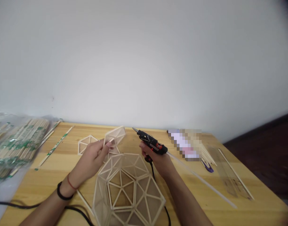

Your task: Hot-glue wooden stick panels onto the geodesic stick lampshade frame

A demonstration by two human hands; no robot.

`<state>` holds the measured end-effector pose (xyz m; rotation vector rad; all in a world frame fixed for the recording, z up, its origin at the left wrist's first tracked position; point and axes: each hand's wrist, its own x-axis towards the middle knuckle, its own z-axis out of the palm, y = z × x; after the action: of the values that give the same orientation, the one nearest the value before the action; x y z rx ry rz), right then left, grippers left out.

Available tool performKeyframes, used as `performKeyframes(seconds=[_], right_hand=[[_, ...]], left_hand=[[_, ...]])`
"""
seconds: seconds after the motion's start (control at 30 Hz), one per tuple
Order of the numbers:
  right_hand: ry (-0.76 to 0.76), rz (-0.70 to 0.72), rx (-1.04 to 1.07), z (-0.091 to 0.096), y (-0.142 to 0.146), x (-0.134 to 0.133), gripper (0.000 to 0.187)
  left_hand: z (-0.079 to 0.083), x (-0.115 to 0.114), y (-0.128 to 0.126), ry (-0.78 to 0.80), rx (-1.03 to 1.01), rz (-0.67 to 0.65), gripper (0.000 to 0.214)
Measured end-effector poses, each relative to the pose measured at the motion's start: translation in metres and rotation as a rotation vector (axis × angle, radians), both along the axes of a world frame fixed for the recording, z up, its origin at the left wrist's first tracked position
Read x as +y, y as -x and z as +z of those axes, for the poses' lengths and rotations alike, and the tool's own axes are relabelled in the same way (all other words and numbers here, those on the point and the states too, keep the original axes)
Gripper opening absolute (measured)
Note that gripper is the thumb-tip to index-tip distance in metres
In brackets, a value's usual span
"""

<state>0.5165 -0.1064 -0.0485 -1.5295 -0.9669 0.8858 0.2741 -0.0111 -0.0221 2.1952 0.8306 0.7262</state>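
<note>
My left hand [100, 152] pinches a small panel of wooden sticks with a thin translucent covering [117, 135], raised above the table. In my right hand [155, 160] is a black hot glue gun [152, 142], its metal nozzle pointing up and left toward the panel but apart from it. A small red light shows on the gun, and a long clear glue stick [202, 180] trails from its back. Between my forearms sits a dome-like frame [134, 190] of joined stick triangles with the same covering. Another stick panel [87, 142] lies behind my left hand.
Plastic-wrapped bundles of chopsticks [21, 141] fill the left, with a wrapped pair [56, 146] nearby. At right are loose sticks [207, 153], a purple-handled tool [208, 168], a clear ruler-like strip [225, 175] and a blurred-out packet [184, 146]. A black cable [75, 210] crosses the front.
</note>
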Motion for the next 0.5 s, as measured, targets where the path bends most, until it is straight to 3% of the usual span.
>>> performKeyframes(seconds=[0.07,0.17,0.2,0.33,0.5], right_hand=[[0.035,-0.004,-0.021,0.002,0.0,-0.001,0.039],[0.093,0.011,-0.049,0.004,0.001,-0.002,0.036],[0.101,0.012,-0.056,0.003,0.001,-0.002,0.034],[0.013,0.074,-0.079,0.001,0.003,-0.003,0.034],[0.001,0.159,-0.065,0.005,0.006,-0.005,0.036]], left_hand=[[0.0,0.002,0.001,0.101,-0.059,0.056,0.036],[-0.003,0.003,0.001,0.235,-0.169,0.11,0.062],[-0.005,0.004,0.001,0.239,-0.187,0.111,0.063],[-0.007,0.006,0.002,0.13,-0.14,0.039,0.036],[0.007,0.002,0.005,0.094,0.058,-0.058,0.035]])
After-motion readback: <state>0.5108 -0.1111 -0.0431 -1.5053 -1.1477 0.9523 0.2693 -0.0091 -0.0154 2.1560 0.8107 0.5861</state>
